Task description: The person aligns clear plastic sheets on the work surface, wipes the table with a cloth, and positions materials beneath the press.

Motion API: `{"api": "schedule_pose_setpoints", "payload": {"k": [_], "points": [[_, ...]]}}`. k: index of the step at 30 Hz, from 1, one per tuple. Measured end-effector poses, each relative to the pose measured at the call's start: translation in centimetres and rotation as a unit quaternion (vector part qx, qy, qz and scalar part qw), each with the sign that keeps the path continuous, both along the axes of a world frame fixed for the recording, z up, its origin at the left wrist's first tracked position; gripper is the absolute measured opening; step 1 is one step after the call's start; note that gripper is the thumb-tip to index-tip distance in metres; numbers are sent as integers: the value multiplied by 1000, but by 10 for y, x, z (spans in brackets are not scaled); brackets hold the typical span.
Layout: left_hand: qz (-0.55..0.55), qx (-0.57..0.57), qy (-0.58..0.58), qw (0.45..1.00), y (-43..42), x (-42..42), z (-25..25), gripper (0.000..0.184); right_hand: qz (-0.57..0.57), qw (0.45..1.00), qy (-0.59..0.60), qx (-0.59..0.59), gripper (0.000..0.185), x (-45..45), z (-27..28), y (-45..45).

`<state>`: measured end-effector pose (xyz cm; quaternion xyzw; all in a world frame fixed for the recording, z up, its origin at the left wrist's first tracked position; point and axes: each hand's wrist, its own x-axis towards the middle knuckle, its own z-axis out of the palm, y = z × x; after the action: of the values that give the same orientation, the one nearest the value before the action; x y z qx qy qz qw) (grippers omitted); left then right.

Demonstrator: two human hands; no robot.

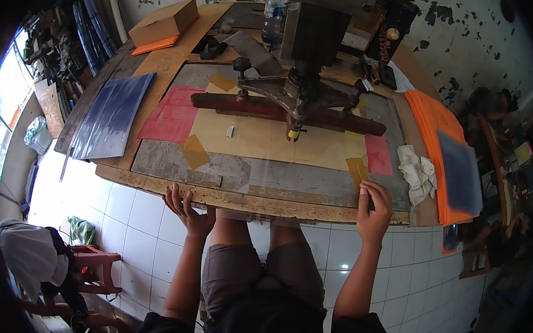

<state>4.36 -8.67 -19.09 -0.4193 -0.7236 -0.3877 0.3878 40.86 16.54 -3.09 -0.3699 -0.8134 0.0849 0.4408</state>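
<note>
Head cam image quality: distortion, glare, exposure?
Head view: strong fisheye, corners black, table edge bowed; head view, left: daylight blown out, floor washed white; head view, right of centre: small glare spot on those tiles; head view, far right: background dim, details hard to tell; head view, middle: left hand and right hand legible.

Left grip (188, 213) (spread) is at the table edge (264, 204).

On the table (240, 198) before me, the press (295, 95) overhangs a flat sheet (262, 143), with plastic sheets (114, 117) left, a cloth (417, 174) then a stack (429, 118) right, and a box (165, 25) far left behind.
</note>
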Motion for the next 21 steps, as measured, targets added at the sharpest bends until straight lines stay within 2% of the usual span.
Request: {"api": "schedule_pose_setpoints", "payload": {"k": [12,15,21], "points": [[-4,-9,-6,1000,-3,0,1,72,2,1000,3,3,15,4,-5,-2],[-5,-9,-9,1000,-2,1,2,72,39,999,-14,30,25,4,-2,-14],[-15,1,-6,1000,0,1,3,72,139,981,-131,41,54,-7,4,-67]]}}
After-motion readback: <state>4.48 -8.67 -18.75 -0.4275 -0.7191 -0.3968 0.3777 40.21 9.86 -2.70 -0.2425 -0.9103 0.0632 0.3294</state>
